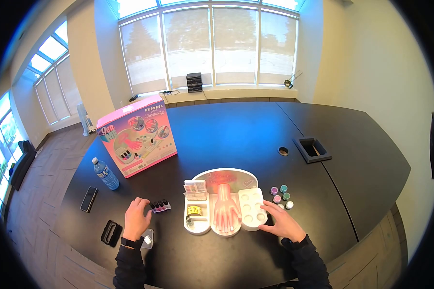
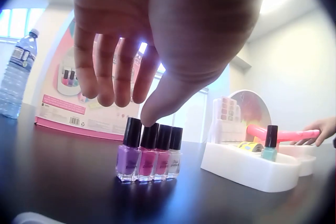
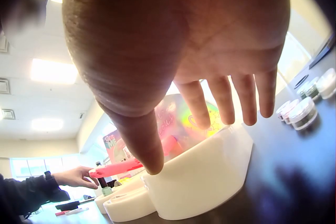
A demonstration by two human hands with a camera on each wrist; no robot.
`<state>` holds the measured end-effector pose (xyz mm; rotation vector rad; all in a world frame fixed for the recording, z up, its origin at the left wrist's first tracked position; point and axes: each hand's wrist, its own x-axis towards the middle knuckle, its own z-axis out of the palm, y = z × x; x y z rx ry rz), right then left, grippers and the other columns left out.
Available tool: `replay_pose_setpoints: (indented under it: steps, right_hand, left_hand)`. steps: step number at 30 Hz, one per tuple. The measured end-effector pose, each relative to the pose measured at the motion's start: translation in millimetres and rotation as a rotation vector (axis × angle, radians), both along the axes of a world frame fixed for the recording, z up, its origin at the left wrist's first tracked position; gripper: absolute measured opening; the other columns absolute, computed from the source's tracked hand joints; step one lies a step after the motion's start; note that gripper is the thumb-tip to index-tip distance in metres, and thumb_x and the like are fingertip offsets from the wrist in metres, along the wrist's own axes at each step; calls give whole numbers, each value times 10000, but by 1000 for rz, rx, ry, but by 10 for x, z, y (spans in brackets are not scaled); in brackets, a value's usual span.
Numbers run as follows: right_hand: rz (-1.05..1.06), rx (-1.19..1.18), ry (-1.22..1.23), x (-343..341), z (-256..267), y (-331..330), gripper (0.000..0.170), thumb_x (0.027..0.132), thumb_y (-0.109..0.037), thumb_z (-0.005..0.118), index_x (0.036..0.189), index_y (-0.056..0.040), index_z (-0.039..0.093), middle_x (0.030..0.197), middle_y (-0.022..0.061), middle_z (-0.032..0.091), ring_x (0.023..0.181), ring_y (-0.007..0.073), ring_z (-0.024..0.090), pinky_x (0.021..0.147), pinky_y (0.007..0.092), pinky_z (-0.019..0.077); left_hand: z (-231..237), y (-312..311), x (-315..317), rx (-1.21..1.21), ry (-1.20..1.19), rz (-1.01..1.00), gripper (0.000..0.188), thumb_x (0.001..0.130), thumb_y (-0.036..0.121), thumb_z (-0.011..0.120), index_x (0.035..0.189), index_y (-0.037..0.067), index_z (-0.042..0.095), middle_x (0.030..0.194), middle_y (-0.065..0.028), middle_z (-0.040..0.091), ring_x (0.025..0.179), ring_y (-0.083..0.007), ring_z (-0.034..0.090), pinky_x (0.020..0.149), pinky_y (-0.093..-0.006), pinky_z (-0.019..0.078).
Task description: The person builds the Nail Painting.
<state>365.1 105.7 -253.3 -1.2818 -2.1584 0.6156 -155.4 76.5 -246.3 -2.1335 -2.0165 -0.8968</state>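
Note:
My left hand hovers beside a row of several small nail polish bottles in purple, pinks and white with black caps. In the left wrist view its thumb tip comes right at the caps, fingers hanging loosely. My right hand is at the right edge of a white tray with round wells, thumb at the near corner and fingers spread along the rim. A pink model hand lies in the middle of the white nail station. A teal polish bottle and a yellow tape roll sit in its left compartments.
Several small glitter jars stand right of the tray. The toy box, a water bottle and a phone are to the left. A black case and a clear plastic piece lie near my left wrist.

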Motion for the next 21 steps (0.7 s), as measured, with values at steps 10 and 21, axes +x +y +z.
replay_pose_setpoints:
  steps: [10,21]
  right_hand:
    - [18,-32,4,0,56,-11,714,879,-299,900,1497,-57,636,1650,166,547,1465,380,573,1214,462,485]
    - [-28,116,74,-24,-123,143,542,925,-283,872,1367,-18,704,1465,162,660,1345,375,639,1152,460,513]
  left_hand:
    - [-193,143,-103,-36,-34,-58,404,860,60,828,1242,57,695,1230,-136,716,1201,-382,675,1022,-467,562]
    - [-243,211,-50,-86,-216,-29,357,847,-2,825,1171,24,681,1099,-196,754,1073,-425,725,950,-477,578]
